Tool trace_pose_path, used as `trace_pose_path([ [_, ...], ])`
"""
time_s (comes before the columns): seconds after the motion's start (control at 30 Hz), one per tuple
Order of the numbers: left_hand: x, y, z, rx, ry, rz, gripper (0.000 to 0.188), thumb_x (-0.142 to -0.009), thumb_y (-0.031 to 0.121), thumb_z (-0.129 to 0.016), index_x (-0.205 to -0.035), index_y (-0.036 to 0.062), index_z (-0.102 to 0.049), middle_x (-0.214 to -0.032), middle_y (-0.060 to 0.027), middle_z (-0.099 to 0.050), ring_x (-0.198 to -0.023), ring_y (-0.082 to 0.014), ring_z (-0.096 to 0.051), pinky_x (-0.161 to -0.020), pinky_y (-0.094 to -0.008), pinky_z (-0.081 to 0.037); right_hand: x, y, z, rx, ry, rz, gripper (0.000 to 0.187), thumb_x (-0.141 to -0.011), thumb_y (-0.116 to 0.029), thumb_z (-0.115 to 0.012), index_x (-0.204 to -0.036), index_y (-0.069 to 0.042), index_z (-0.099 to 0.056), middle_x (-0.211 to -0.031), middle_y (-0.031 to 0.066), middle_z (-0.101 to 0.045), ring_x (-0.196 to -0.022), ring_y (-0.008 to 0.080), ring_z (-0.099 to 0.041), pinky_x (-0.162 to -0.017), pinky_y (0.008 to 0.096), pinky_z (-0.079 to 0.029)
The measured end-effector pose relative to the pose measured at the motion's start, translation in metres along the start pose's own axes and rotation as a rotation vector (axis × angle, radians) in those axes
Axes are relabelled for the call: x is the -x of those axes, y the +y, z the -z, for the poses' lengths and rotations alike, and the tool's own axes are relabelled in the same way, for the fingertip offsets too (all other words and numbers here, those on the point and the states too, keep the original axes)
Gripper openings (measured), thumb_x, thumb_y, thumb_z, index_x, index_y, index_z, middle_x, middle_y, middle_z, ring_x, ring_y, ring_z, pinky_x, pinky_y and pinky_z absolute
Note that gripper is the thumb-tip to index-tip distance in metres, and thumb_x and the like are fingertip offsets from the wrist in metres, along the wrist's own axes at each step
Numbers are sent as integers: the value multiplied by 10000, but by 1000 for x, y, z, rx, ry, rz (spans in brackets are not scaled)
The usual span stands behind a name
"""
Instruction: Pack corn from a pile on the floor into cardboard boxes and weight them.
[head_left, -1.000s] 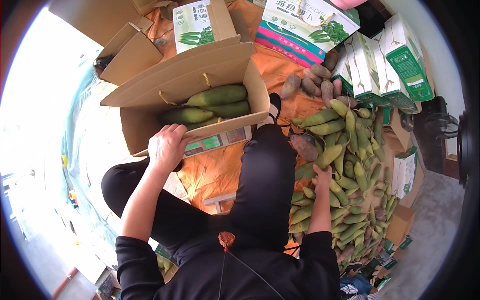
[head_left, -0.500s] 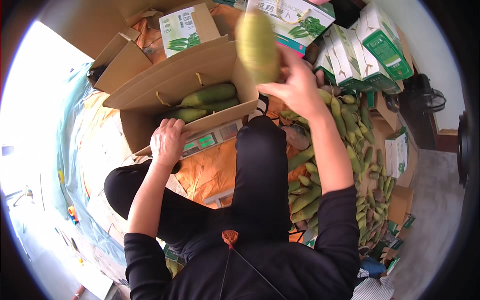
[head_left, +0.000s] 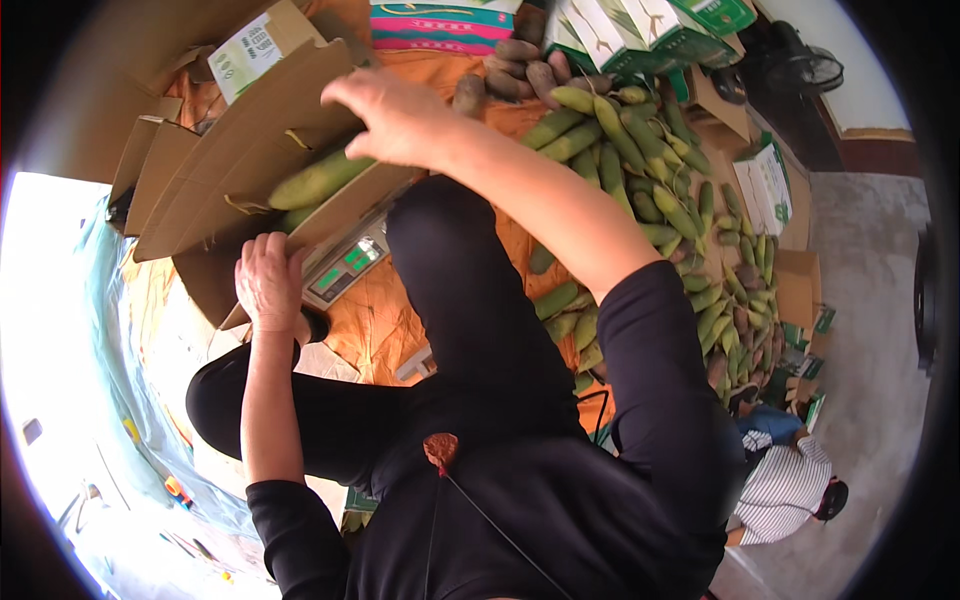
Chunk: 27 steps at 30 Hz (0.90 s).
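Note:
An open cardboard box with yellow cord handles rests tilted in front of me on a digital scale, whose green display is lit. Several green radishes lie inside, partly covered by the near wall. My left hand grips the box's near left edge, fingers curled over the rim. Above the box's right end reaches my right hand, thumb and fingers apart, with no radish visible in it.
A big pile of green radishes spreads to my right, with reddish-brown roots at its far side. White-and-green cartons stand at the back right. A person in a striped shirt is at the lower right. Orange sheeting lies underneath.
The pale green radish that my right hand held up is out of it, and that hand has moved left over the box. My left hand stays on the rim. The whole view has shifted.

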<state>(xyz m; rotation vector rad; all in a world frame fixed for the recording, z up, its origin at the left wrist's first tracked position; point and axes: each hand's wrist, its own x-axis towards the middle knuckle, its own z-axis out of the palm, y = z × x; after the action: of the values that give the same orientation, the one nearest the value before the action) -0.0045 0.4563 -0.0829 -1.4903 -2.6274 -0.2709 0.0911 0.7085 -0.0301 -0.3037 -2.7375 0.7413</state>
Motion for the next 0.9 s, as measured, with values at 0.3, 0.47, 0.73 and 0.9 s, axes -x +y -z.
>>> trace_pose_path([
  [0.3,0,0,-2,-31,-1,-6,261,-733,251,-699,-858,76,-551,-841,-74,-573,-867,-284,-556,-719,-419,-453,158,106,45,-438,245,-577,435,-802,-242,-714,-1145,-19,-568,-1027,106,-655,-951,203,-621,-804,328,-502],
  [0.47,0,11,4,-130,-85,97,243,-756,250,-686,-847,73,-547,-871,-77,-591,-886,-285,-558,-753,-423,-435,304,175,-32,-380,201,-950,383,-784,-197,-689,-1103,-6,-598,-1070,129,-642,-985,245,-614,-830,346,-482],
  [0.73,19,26,11,-128,-69,301,324,-793,181,-655,-1084,81,-554,-1027,-106,-596,-1017,-302,-548,-859,-443,-401,418,225,-102,-351,194,-1392,295,-777,-136,-691,-1031,2,-631,-898,80,-645,-795,175,-613,-645,326,-490],
  [0.9,23,22,7,-172,-28,371,304,-785,180,-659,-1052,69,-566,-1016,-99,-596,-1019,-297,-540,-893,-435,-373,418,262,-122,-382,439,-1463,255,-757,-126,-685,-989,-36,-628,-837,45,-616,-685,171,-585,-544,325,-480],
])
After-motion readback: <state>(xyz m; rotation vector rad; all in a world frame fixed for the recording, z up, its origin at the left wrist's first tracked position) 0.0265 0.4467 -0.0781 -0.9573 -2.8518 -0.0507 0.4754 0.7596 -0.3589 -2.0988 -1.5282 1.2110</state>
